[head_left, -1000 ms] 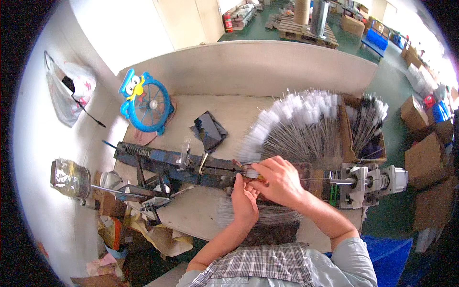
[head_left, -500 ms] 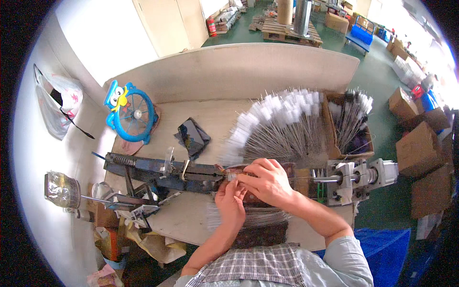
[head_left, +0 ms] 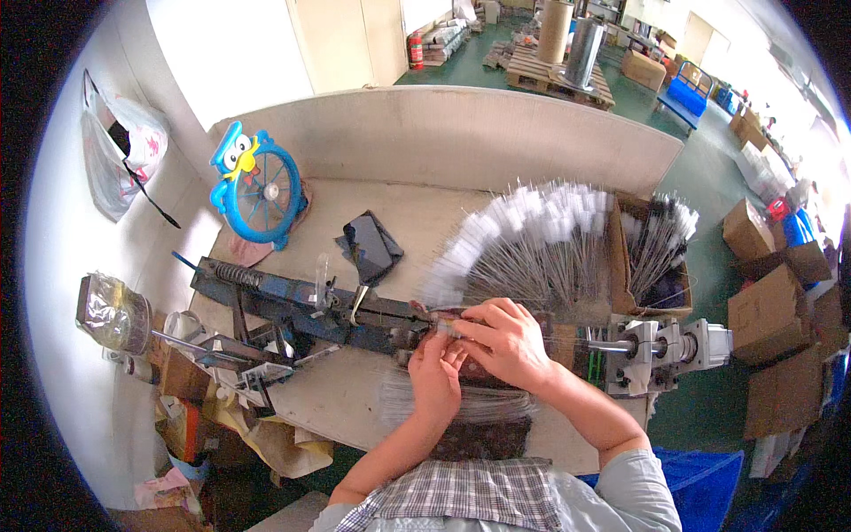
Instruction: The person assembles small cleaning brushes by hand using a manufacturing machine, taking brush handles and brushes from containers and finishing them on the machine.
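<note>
My left hand point(head_left: 433, 379) and my right hand point(head_left: 508, 344) meet over the middle of a long bench-mounted device point(head_left: 292, 300). Fingers of both are pinched together around a small whitish piece point(head_left: 445, 327), too covered to name. Just beyond them, many wire-stemmed brushes with white bristle heads point(head_left: 532, 213) lie fanned out, stems toward my hands. Nearer to me, below my hands, rests a bundle of thin pale wires point(head_left: 479, 402). To the right, a metal shaft point(head_left: 607, 345) runs into a clamp and motor block point(head_left: 660, 348).
Behind the device lie dark phone-like slabs point(head_left: 372, 248) and a blue cartoon-bird fan point(head_left: 264, 193). A cardboard box point(head_left: 628, 284) holds more brushes, dark ones among them. A low panel point(head_left: 443, 137) borders the table's back. Cartons point(head_left: 769, 315) stand at the right.
The whole view has tilted and shifted a little. My hands stay together at the same spot on the device, with only slight finger movement.
</note>
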`<state>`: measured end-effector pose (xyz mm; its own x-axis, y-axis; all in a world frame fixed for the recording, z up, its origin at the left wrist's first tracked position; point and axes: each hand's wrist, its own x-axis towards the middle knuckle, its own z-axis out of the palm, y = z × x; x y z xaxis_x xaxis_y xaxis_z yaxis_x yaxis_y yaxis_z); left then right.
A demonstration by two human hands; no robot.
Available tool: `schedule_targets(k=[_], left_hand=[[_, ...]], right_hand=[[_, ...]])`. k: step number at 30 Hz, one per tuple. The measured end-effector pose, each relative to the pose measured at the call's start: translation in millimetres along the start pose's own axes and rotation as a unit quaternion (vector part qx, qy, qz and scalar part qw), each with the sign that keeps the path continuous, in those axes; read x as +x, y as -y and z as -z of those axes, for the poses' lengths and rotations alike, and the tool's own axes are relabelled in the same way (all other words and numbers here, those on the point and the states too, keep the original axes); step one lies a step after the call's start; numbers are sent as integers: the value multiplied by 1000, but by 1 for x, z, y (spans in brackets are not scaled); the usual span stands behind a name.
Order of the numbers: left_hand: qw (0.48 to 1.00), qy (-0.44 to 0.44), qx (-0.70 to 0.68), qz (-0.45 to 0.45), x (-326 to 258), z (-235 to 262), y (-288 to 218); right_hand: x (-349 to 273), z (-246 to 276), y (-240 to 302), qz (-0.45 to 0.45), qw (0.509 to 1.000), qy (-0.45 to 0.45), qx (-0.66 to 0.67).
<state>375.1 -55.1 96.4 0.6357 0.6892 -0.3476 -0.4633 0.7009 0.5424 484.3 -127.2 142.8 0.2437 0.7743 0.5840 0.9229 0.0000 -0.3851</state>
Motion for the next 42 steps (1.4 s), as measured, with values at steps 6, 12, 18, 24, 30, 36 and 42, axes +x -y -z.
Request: schedule_targets(k=[6,12,18,24,30,36,42], left_hand=[[1000,-13,-23,-7,2,2,0],[1000,9,9,-15,0,3,2],[1000,-6,4,-12,-2,-1,-1],[1000,20,8,-16,-1,4,3],[999,15,41,-24,1,1,0],[997,40,64,-7,0,2,-6],[998,8,52,42,-15,-10,-16]], right_hand=[[0,-8,9,-36,999,-30,-14],[-4,-1,7,-21,999,-35,-36],[-5,0,5,-19,999,-29,-32],[-6,1,3,-20,999,-29,-22],[-4,7,4,-31,999,-19,-23],[-11,20,1,-57,992,66,-94],[-20,28,8,-31,988,105,-105]])
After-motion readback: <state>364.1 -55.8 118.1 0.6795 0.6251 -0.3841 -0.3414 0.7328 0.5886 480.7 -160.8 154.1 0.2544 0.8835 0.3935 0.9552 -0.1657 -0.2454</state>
